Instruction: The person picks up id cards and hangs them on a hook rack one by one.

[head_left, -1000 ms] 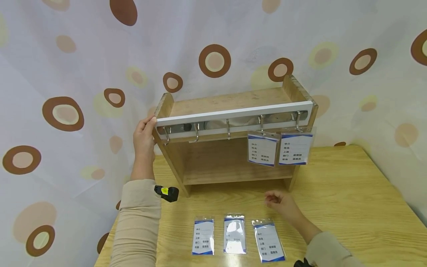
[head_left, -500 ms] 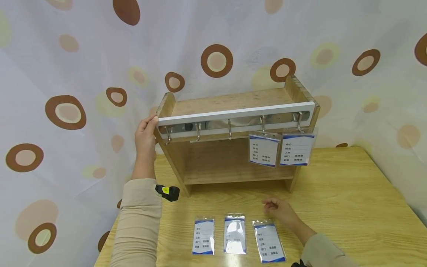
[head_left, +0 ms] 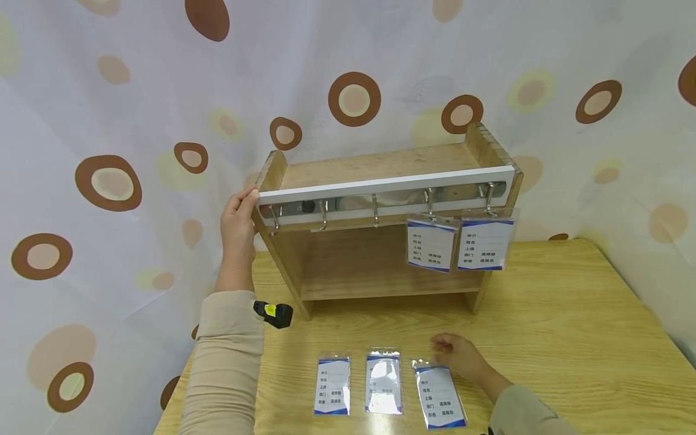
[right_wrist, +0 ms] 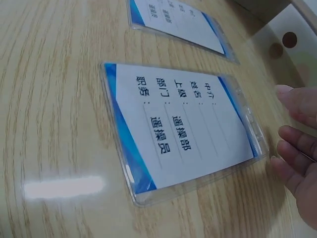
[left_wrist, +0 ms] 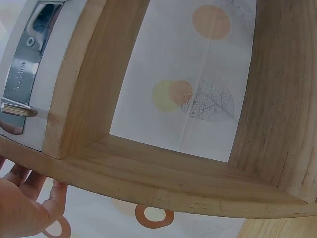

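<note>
Your left hand [head_left: 237, 232] is up at the left end of the wooden shelf unit [head_left: 375, 166], gripping its front corner, thumb at the end of the white strip [head_left: 326, 192] and fingers along the side panel. The left wrist view backs that up, showing fingers bent against the panel's edge at lower left.

Down to the lower right of the head view, and here's your right hand [head_left: 462, 356], fingers loosely bent, thumb apart from them, pinching nothing! It hangs right by the clear top end of the right-hand badge [head_left: 441, 396]; whether a fingertip touches the plastic, you can't tell from here.

That badge lies face up at bottom centre-right, slightly tilted, on the wood-grain table [head_left: 571, 314]. Left of it come the middle badge [head_left: 383, 386], with glare across its face, and the left-hand badge [head_left: 332, 386], each well apart from the next.

Up above, a metal rail [head_left: 356, 201] carries five hooks. Two hanging badges [head_left: 429, 244] dangle side by side from the two rightmost, centre-right in your view. Behind it all, a spotted wall covering [head_left: 304, 60] fills the upper frame.
</note>
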Available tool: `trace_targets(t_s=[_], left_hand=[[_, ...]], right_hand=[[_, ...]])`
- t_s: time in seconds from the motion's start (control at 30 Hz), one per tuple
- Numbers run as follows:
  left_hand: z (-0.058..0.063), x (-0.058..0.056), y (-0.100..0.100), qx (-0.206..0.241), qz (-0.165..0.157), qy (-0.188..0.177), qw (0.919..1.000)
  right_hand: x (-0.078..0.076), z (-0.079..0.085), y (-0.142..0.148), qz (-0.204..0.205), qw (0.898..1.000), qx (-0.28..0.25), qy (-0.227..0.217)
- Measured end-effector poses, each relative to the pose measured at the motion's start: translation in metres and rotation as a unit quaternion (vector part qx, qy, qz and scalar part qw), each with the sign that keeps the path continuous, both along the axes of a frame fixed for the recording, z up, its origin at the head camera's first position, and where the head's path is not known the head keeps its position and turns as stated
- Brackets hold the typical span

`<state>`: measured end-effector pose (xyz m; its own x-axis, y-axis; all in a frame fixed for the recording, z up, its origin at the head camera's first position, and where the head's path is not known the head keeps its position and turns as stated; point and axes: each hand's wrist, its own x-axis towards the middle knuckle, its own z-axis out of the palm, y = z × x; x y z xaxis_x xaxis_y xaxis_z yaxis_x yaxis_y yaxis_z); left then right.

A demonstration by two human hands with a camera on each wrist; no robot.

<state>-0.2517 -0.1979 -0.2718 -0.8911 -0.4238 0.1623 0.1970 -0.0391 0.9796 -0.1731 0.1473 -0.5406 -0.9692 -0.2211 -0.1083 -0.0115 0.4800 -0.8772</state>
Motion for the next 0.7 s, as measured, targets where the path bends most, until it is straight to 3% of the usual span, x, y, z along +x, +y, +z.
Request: trace_targets(t_s=[0.33, 0.7], left_hand=[[0.001, 0.001, 0.001, 0.003, 0.001, -0.005, 1.0], [0.001, 0.001, 0.001, -0.003, -0.002, -0.001, 1.0]], right_hand=[[0.001, -0.011, 0.003, 0.028, 0.998, 0.05, 0.034], [0.007, -0.013, 0.0, 0.059, 0.984, 0.148, 0.075]])
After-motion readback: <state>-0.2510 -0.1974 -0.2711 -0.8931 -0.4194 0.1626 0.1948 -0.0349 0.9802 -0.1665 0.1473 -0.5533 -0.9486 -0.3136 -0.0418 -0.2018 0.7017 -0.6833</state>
